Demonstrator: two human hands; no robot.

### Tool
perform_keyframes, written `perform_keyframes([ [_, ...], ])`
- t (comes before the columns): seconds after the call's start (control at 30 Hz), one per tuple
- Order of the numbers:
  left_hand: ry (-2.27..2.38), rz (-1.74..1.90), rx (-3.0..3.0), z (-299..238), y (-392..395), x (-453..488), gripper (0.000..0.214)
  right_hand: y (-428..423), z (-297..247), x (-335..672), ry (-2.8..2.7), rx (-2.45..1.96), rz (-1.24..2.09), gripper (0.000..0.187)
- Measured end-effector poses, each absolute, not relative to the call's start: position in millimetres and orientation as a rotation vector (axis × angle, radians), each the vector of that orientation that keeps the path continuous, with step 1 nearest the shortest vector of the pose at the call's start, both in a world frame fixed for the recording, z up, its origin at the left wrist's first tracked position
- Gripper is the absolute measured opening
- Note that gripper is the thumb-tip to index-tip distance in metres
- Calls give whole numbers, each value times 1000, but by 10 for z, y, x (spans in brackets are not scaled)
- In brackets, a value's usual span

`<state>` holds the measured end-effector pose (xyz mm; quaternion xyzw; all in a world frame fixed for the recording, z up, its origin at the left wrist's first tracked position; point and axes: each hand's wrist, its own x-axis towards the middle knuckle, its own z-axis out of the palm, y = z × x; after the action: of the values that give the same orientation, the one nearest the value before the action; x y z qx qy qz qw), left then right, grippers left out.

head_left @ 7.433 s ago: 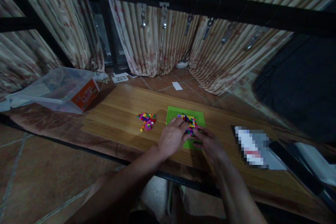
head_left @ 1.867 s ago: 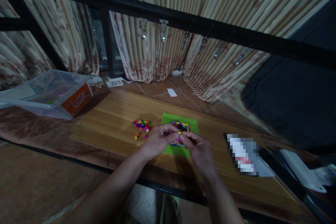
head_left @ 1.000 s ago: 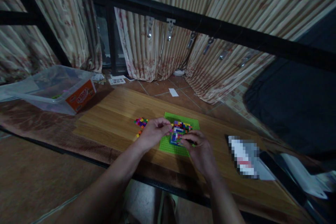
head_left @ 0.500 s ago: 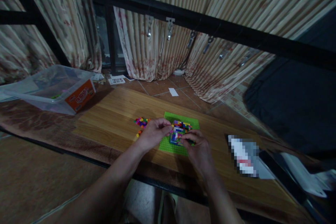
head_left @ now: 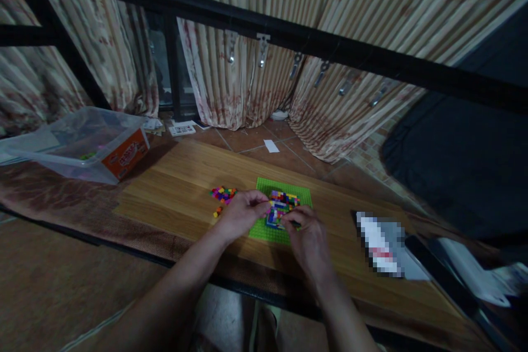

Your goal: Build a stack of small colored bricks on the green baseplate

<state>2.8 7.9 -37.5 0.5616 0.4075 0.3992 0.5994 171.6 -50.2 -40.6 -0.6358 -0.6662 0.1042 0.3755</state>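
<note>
A bright green studded baseplate (head_left: 258, 231) lies on the wooden board, bearing a low block of small multicoloured toy bricks (head_left: 275, 221). At the block's left edge, my left hand (head_left: 244, 210) has thumb and forefinger pinched together, with a small yellow brick at their tips. My right hand (head_left: 306, 231) is bent over the block's right side, its thumb and fingertips closed against the front part. Whatever it may hold is too small to make out, and it hides part of the block. Loose bricks (head_left: 223, 193) lie in a small heap left of the baseplate.
A clear plastic bin (head_left: 88, 162) with an orange label stands at the far left. The wooden board (head_left: 165, 187) spans the low table. To the right lie a pixelated white packet (head_left: 379, 247) and a dark flat object (head_left: 439, 275). A black rail (head_left: 289, 27) crosses above.
The view has shifted slightly. Both hands stay at the brick block in nearly the same pinching poses, with only small finger movement.
</note>
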Motion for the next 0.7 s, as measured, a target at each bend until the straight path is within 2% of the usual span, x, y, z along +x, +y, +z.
perform_keyframes([
  [0.23,905,882,1278,-406,67,33,13,-521,-378,1740,-1638,-1582,317,12],
  [0.37,882,880,1236,-360,47,64,9,-524,-321,1726,-1553,-1562,323,17],
  [0.5,839,854,1202,-286,0,99,9,-518,-257,1665,-1458,-1531,505,23],
  [0.7,768,829,1196,-243,-50,124,16,-520,-218,1600,-1349,-1450,758,19],
])
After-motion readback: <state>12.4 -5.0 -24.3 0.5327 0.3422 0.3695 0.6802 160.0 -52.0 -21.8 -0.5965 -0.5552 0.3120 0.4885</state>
